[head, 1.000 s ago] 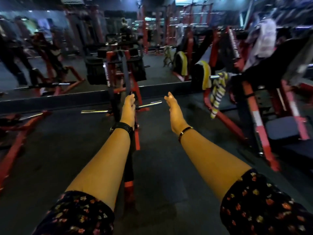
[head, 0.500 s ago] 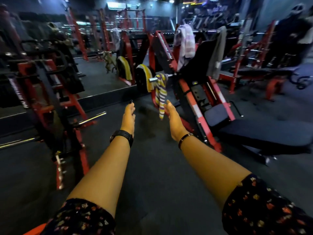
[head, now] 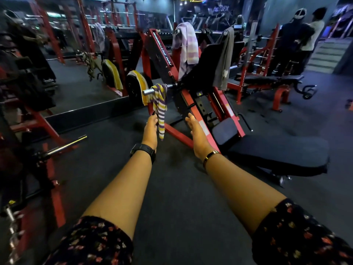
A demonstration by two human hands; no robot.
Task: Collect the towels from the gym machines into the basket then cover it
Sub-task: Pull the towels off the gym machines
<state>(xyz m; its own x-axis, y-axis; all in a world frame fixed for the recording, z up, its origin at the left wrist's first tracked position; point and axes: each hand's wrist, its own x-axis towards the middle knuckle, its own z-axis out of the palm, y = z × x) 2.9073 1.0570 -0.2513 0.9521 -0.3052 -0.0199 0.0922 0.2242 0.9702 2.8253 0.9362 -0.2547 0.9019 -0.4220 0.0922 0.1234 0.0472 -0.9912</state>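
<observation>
Two hands out, both open and empty. Striped towel (head: 160, 108) hangs lengthwise down off the bar (head: 152, 90), touching my left hand (head: 150, 131); right hand (head: 196, 132) sits farther off.

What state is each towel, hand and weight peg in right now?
Striped yellow, purple and white towel: hanging from the peg.
Lavender checked towel: draped over the machine's top.
Grey towel: draped over the backrest.
Chrome weight peg: no plates.
Left hand: open, at the striped towel.
Right hand: open, empty.
</observation>
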